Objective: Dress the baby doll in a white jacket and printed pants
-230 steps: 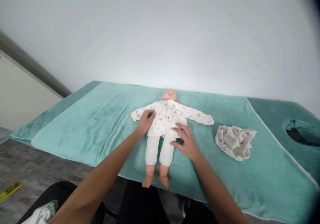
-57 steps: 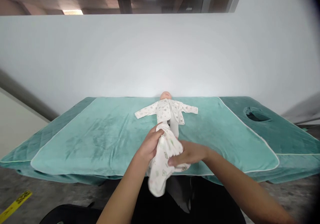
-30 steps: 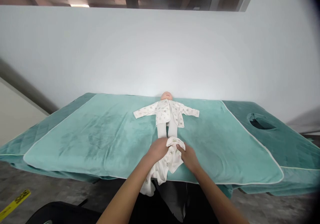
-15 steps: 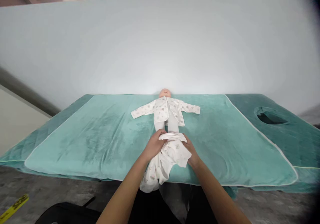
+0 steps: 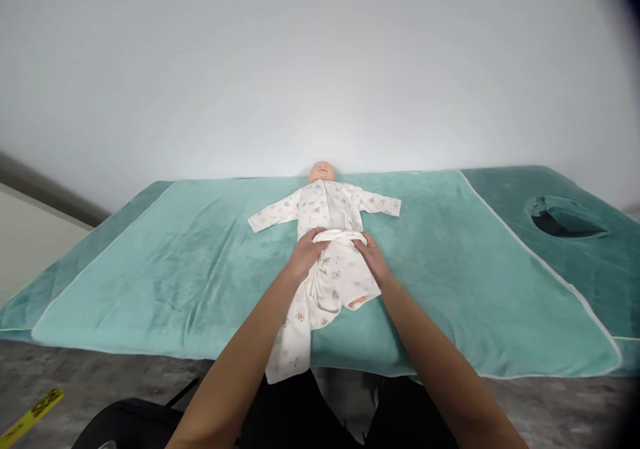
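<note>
A baby doll (image 5: pixel 324 170) lies on its back on a teal blanket (image 5: pixel 175 262), head toward the wall, in a white printed top (image 5: pixel 323 203) with sleeves spread. White printed trousers (image 5: pixel 325 282) cover its legs up to the waist, one leg of the garment hanging past the table edge. My left hand (image 5: pixel 305 257) grips the waistband on the left. On the right side my right hand (image 5: pixel 371 257) is closed on the waistband. A bit of one doll foot shows at the trouser hem (image 5: pixel 357 301).
The blanket lies on a darker teal padded table (image 5: pixel 575 249) with a face hole (image 5: pixel 567 217) at the right end. A pale wall stands just behind. Grey floor and a yellow strip (image 5: pixel 31 410) lie at the lower left.
Both hands have drawn the printed trousers up along the doll's legs, from its feet to its waist. The view has tilted down and closer.
</note>
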`<state>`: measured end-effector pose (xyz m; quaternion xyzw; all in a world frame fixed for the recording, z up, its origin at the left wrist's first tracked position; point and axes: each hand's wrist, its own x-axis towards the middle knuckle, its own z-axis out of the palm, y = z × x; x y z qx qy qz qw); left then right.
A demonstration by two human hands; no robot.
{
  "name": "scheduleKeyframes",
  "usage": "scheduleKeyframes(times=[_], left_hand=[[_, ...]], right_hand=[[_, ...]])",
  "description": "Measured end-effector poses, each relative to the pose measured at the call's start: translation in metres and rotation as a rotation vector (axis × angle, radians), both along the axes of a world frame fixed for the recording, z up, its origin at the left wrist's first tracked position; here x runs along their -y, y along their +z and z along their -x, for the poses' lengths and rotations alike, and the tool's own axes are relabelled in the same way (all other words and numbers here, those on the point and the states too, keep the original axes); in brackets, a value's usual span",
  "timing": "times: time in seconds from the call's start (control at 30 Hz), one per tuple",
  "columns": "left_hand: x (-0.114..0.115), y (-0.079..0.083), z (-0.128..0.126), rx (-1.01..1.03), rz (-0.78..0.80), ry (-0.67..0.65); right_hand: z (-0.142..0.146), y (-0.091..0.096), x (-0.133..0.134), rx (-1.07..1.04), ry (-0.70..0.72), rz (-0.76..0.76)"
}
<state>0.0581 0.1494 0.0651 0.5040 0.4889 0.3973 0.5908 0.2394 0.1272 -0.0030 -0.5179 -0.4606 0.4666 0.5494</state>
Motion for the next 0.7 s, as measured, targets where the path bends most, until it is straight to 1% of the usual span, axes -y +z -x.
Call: scheduleKeyframes(times=[0.07, 0.17, 0.23, 0.3, 0.37, 0.4, 0.57, 0.63, 0.7], left_hand=[[-0.003, 0.01, 0.005, 0.093, 0.069, -0.053], [-0.019, 0.021, 0.015, 0.198, 0.052, -0.094], [-0.035, 0.024, 0.02, 0.244, 0.033, -0.128], [-0.051, 0.021, 0.025, 0.263, 0.049, -0.201], [-0.063, 0.011, 0.029, 0.292, 0.082, -0.272], [-0.069, 0.003, 0.031, 0.325, 0.096, -0.286], [-0.088, -0.041, 0.041, 0.569, 0.136, -0.223], [-0.092, -0.054, 0.044, 0.658, 0.143, -0.207], [-0.093, -0.06, 0.044, 0.734, 0.14, -0.172]], right_hand=[[-0.004, -0.002, -0.01, 0.048, -0.026, -0.037], [-0.006, -0.005, -0.029, 0.149, -0.103, -0.156], [-0.007, -0.007, -0.041, 0.169, -0.142, -0.214], [-0.009, -0.01, -0.049, 0.159, -0.156, -0.224], [-0.013, -0.015, -0.054, 0.132, -0.152, -0.203], [-0.016, -0.017, -0.056, 0.105, -0.144, -0.197], [-0.029, -0.034, -0.061, -0.072, 0.005, -0.213], [-0.033, -0.04, -0.061, -0.105, 0.066, -0.196], [-0.038, -0.043, -0.061, -0.093, 0.136, -0.161]])
